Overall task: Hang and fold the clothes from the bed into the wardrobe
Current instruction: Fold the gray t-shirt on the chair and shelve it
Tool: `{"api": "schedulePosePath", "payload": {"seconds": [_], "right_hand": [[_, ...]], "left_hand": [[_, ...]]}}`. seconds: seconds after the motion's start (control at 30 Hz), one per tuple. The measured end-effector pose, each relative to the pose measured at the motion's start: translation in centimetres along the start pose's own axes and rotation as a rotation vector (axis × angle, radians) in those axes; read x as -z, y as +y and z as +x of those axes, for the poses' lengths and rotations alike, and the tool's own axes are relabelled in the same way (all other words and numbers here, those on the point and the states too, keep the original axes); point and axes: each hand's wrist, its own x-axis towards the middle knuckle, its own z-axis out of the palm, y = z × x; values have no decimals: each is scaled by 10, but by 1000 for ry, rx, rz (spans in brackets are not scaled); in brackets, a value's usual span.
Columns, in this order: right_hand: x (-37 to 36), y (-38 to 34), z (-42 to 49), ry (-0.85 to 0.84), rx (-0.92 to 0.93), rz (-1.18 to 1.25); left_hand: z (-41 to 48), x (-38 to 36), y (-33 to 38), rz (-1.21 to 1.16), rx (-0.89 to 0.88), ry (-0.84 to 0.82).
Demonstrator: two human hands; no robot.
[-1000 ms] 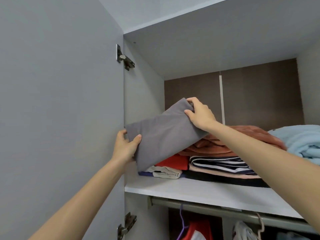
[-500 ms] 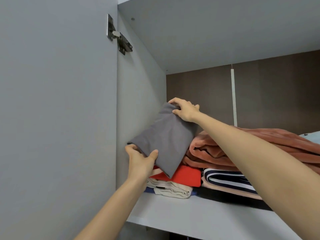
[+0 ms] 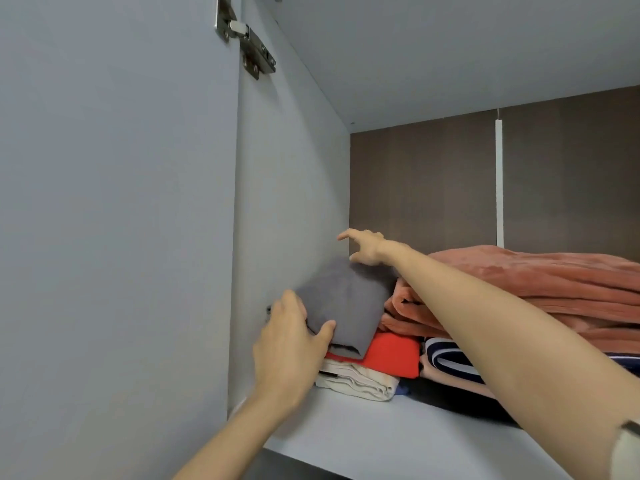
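A folded grey garment (image 3: 346, 303) lies on top of a stack at the left end of the wardrobe's upper shelf (image 3: 398, 441). Under it are a red folded piece (image 3: 394, 355) and a cream one (image 3: 356, 381). My left hand (image 3: 291, 344) grips the grey garment's near corner, thumb on top. My right hand (image 3: 367, 249) hovers just above the garment's far edge, fingers spread, index finger extended, holding nothing.
A thick salmon blanket (image 3: 536, 292) lies to the right over a navy-and-white striped garment (image 3: 450, 362). The open grey wardrobe door (image 3: 114, 220) fills the left, with a metal hinge (image 3: 246, 36) at the top. A brown back panel (image 3: 433, 188) closes the shelf behind.
The grey garment has come down from tilted to nearly flat on the stack. My right hand has let go of its far edge and lifted. The camera has moved closer and higher.
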Motion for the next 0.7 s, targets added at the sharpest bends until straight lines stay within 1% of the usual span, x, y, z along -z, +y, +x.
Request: {"api": "schedulePosePath", "payload": {"seconds": [0.07, 0.13, 0.2, 0.27, 0.33, 0.43, 0.57, 0.7], "right_hand": [[5, -7, -6, -67, 12, -108], [5, -15, -13, -205, 46, -152], [-3, -21, -18, -340, 60, -220], [-19, -24, -22, -385, 51, -275], [-39, -25, -26, -372, 26, -271], [-63, -23, -30, -326, -8, -192], [-64, -25, -42, -305, -26, -111], [-51, -31, -58, -125, -30, -30]], "left_hand": [[5, 7, 2, 127, -174, 68], [13, 6, 1, 219, -293, 22], [17, 1, 0, 287, -313, -112], [17, -3, -2, 310, -260, -202], [13, -8, -5, 319, -230, -215], [9, -10, -8, 308, -203, -260], [8, -3, -7, 261, -195, -313], [4, 14, -5, 178, -202, -292]]}}
